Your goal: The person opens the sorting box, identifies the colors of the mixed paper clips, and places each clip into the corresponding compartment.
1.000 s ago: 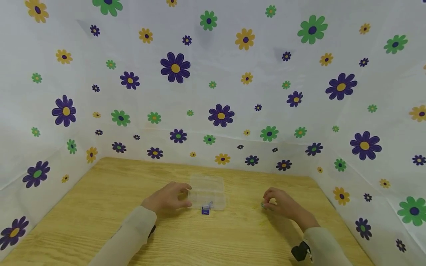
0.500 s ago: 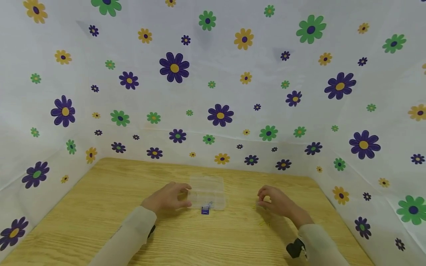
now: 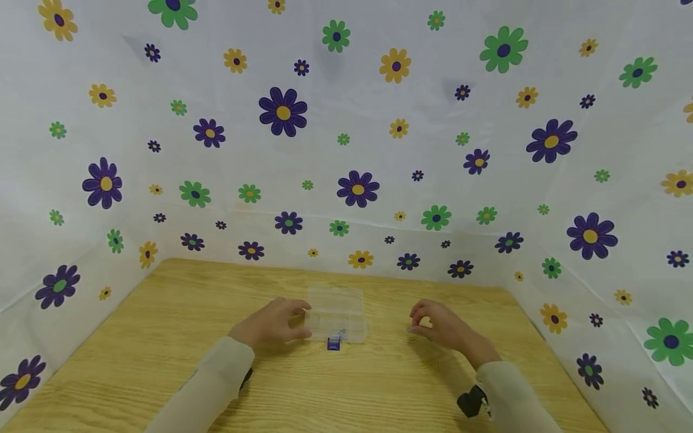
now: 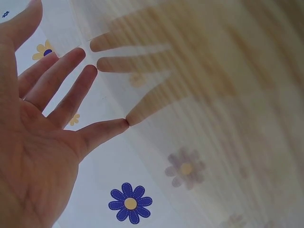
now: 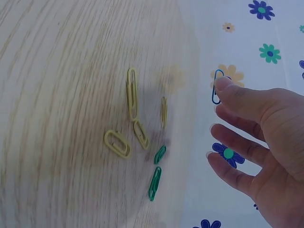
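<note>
In the head view, my left hand (image 3: 271, 323) rests at the left side of a clear plastic compartment box (image 3: 334, 297) with its lid raised. Its fingers are spread and loosely bent in the left wrist view, and they hold nothing. My right hand (image 3: 446, 329), to the right of the box, pinches a blue paper clip (image 5: 214, 97) between thumb and forefinger above the table. Its other fingers are loosely bent. Small blue pieces (image 3: 340, 334) show in the box's front right part, and a dark blue latch-like piece (image 3: 334, 344) sits at its front edge.
Beneath the right hand, several yellow paper clips (image 5: 117, 144) and two green paper clips (image 5: 155, 183) lie on the wood-grain table (image 3: 303, 391). White flower-printed sheeting (image 3: 346, 162) encloses the table at the back and both sides.
My right hand has moved left toward the box, carrying the paper clip. The left hand and the box have stayed in place.
</note>
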Action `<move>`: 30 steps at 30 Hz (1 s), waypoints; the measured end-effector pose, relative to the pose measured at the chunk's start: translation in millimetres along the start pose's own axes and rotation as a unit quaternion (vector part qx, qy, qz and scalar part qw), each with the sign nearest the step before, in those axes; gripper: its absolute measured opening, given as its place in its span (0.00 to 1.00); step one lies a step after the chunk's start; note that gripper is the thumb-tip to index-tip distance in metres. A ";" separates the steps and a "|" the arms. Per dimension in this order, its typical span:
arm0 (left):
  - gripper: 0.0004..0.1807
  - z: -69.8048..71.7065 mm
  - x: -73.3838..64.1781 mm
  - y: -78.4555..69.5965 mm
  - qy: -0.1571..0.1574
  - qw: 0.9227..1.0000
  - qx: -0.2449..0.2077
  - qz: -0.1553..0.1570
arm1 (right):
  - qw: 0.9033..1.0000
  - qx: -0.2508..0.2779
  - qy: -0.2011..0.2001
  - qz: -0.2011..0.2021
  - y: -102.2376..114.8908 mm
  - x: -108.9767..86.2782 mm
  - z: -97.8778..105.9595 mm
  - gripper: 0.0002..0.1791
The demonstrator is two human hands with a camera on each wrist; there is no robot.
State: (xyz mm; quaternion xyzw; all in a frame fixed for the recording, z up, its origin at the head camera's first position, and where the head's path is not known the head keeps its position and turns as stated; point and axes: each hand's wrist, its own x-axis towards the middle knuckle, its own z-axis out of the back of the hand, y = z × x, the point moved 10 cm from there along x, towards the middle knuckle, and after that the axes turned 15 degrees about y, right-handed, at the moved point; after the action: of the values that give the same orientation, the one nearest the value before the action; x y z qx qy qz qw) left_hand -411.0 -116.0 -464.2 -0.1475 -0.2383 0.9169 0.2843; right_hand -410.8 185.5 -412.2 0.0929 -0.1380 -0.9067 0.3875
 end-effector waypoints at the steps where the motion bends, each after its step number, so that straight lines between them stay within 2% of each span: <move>1: 0.34 -0.6 0.3 0.7 -0.001 1.000 -0.001 0.001 | 1.000 0.000 0.000 -0.001 0.8 1.2 -0.3 0.06; 8: 0.34 -3.1 -1.0 3.0 -0.002 1.000 -0.003 0.007 | 1.000 0.004 -0.004 -0.002 6.1 8.9 -3.2 0.06; 17: 0.34 -1.9 -2.1 1.3 -0.007 1.000 0.002 0.001 | 1.000 0.004 -0.001 -0.016 11.2 18.2 -6.2 0.06; 25: 0.33 -2.6 -2.0 4.8 -0.007 1.000 -0.007 0.022 | 1.000 0.009 0.002 -0.017 16.0 23.1 -5.7 0.06; 30: 0.33 -0.9 -1.3 2.5 -0.009 1.000 -0.002 0.009 | 1.000 0.017 0.005 -0.021 16.4 26.6 -5.7 0.06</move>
State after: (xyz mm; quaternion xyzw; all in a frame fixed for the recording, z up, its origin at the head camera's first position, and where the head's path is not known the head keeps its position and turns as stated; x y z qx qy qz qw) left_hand -410.8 -118.3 -466.1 -0.1423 -0.2417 0.9200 0.2739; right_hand -416.3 154.3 -413.9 0.1069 -0.1491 -0.9119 0.3670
